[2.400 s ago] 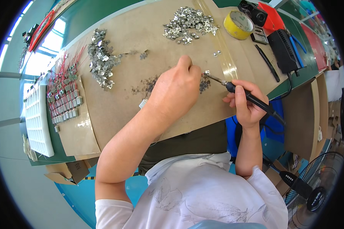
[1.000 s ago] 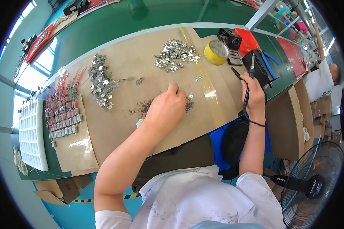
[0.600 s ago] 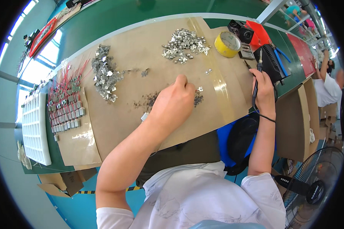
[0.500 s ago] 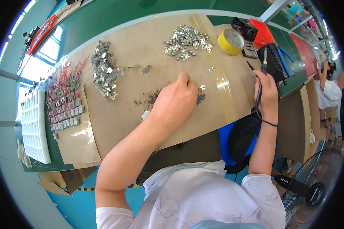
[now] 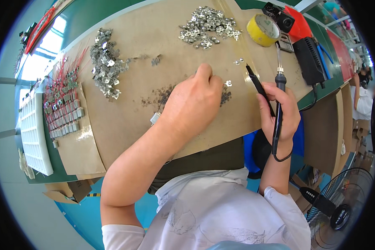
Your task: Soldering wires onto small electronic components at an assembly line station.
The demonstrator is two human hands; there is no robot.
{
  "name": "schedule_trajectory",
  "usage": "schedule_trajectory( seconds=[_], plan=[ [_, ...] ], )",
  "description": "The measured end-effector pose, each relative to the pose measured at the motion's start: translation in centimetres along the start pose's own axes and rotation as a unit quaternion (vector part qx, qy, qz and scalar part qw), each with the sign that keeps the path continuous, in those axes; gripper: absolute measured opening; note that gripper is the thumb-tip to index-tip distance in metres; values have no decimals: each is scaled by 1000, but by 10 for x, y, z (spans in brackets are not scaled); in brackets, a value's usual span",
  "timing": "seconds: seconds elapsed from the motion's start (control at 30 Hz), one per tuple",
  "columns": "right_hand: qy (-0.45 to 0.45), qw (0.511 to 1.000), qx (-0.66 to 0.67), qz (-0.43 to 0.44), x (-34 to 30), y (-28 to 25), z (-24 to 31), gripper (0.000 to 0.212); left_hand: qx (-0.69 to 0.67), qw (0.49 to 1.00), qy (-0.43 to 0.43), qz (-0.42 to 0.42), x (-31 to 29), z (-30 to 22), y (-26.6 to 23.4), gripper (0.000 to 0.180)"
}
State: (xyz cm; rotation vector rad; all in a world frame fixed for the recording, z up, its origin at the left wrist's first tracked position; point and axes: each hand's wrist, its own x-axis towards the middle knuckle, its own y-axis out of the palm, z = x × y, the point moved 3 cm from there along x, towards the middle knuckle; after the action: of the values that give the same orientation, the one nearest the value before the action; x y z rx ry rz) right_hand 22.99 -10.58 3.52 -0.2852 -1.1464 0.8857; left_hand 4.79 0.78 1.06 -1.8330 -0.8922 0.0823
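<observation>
My right hand (image 5: 291,118) grips a soldering iron (image 5: 278,106) with a black handle, its metal tip pointing away from me. The same hand also holds black tweezers (image 5: 257,85), their points angled toward the far left. Over the middle of the brown sheet, my left hand (image 5: 196,96) is closed with its fingertips turned down; what they pinch is hidden beneath the hand. By its wrist is a small silver-white block (image 5: 155,118) with a thin wire. Dark small flakes (image 5: 161,96) lie around the left hand, and a shiny metal clip (image 5: 228,83) is just right of it.
A heap of flat metal pieces (image 5: 106,62) and a pile of shiny clips (image 5: 208,27) lie farther back. Wired small components (image 5: 66,112) stand in rows at left beside a white tray (image 5: 35,133). Yellow tape (image 5: 262,30) and a black soldering stand (image 5: 309,60) are at right.
My right hand has moved left, away from the black stand, bringing the soldering iron and tweezers nearer my left hand. The left hand stays closed over nearly the same spot. The view has shifted slightly.
</observation>
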Motion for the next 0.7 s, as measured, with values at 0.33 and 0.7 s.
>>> schedule_trajectory(
  seconds=[0.33, 0.7],
  plan=[
    [160, 981, 113, -5, -15, 5, -8, 36, -18, 1000, -6, -11, 0, -2, -2, 10],
    [133, 988, 79, -19, -19, 3, -9, 37, -16, 1000, -3, -12, 0, -1, -2, 10]
  ],
)
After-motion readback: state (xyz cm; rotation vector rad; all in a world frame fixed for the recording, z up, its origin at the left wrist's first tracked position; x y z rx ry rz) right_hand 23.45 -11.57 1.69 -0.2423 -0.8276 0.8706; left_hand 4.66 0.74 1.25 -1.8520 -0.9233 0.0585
